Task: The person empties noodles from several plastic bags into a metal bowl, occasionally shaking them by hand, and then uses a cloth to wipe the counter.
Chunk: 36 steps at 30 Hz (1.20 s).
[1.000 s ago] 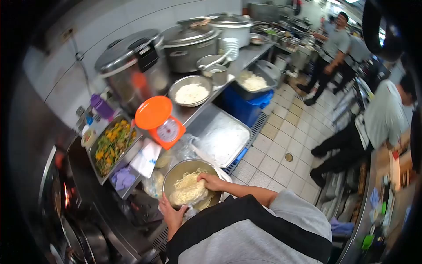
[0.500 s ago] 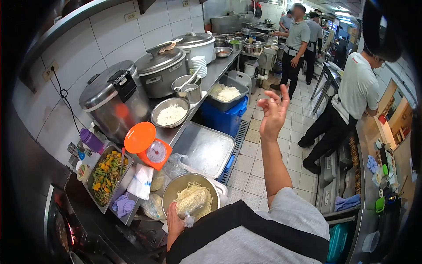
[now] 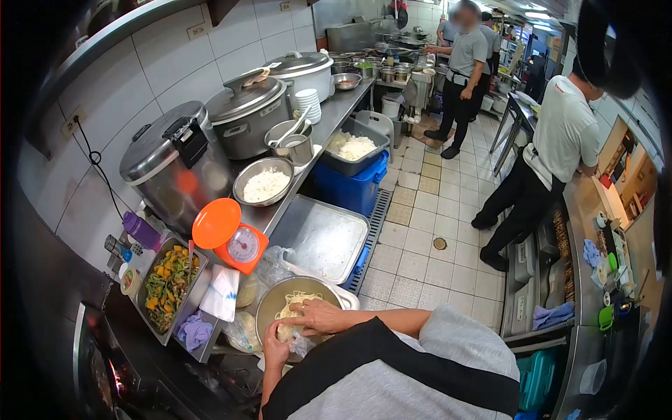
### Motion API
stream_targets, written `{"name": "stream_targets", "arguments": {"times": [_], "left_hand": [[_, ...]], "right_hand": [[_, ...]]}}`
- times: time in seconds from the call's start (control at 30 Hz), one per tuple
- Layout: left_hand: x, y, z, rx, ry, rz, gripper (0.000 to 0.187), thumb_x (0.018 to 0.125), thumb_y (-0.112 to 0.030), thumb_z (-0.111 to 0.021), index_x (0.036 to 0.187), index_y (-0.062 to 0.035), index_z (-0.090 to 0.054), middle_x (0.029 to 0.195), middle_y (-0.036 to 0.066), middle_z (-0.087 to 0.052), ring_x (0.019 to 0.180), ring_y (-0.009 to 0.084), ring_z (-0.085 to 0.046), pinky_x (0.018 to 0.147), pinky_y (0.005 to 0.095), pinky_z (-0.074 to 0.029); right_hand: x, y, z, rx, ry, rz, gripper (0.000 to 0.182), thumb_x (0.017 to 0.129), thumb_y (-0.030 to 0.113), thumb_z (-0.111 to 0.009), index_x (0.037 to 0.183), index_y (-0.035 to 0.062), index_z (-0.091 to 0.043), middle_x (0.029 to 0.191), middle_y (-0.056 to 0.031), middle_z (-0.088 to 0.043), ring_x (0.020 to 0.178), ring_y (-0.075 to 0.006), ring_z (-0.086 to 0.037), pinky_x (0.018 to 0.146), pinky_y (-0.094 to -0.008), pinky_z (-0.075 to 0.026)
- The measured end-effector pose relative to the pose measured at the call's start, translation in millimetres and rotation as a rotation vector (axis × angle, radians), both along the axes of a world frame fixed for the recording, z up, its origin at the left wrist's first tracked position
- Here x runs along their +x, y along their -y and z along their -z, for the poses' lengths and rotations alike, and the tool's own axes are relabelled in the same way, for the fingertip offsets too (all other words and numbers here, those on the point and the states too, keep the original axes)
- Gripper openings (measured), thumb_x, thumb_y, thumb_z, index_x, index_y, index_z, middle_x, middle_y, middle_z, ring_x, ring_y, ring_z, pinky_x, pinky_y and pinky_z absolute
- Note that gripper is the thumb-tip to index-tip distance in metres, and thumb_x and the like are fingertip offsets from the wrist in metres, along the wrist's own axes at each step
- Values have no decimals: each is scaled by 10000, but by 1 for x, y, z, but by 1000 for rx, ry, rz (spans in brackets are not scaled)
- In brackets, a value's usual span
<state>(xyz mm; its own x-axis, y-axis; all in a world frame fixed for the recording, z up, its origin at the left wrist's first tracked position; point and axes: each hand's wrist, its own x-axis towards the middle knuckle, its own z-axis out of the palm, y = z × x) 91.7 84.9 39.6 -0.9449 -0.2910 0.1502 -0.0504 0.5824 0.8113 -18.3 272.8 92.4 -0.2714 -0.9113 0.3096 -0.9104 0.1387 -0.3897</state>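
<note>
A metal pot with loose pale noodles stands low in front of me. In it, partly hidden under my hands, lies a clear plastic bag of noodles. My left hand is at the pot's near left side, its fingers curled round the bag. Reaching in from the right, my right hand lies over the noodles. Its fingers point left and meet the left fingertips, closed on the bag as far as I can see; the thumb is hidden.
An orange scale, a tray of cooked vegetables and a bowl of rice stand to the left, near large rice cookers. Beyond the pot is a flat metal tray. A co-worker stands at the right counter.
My right hand has come down from its raised place over the floor into the pot and now meets my left hand. The left hand stays at the bag.
</note>
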Motion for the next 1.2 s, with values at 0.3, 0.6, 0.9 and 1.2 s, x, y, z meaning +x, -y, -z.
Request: {"name": "stream_targets", "arguments": {"times": [0.3, 0.6, 0.9, 1.2], "left_hand": [[1, -6, 21, -5, -80, 67, 481, 661, 31, -612, 1137, 10, -545, 1069, 185, -555, 1038, 338, -525, 928, 373, -397], [19, -38, 8, -499, -41, -128, 404, 684, -10, -605, 1080, 45, -549, 1098, 215, -511, 1054, 412, -450, 906, 435, -372], [6, -25, -30, -198, -129, 118, 315, 746, -25, -576, 1059, 12, -586, 1068, 181, -583, 1015, 359, -518, 900, 414, -390], [-38, -30, -10, -359, -137, -177, 241, 782, -23, -509, 994, -6, -623, 944, 166, -633, 889, 341, -583, 820, 407, -426]], "right_hand": [[-4, 14, 29, -68, -197, 12, 437, 722, 214, -621, 1148, 146, -546, 1034, -123, -516, 810, -245, -561, 599, -369, -484], [0, 34, 32, -35, 70, -24, 246, 782, 188, -550, 917, -15, -580, 830, -173, -554, 709, -307, -610, 544, -391, -494], [-9, 34, 17, 240, 1334, 268, 296, 827, 283, -571, 721, 7, -590, 491, -58, -495, 409, -143, -508, 405, -310, -442], [-4, 41, 16, -126, 1724, 405, 231, 785, 204, -568, 636, 32, -530, 473, -58, -434, 389, -138, -423, 448, -330, -494]]}}
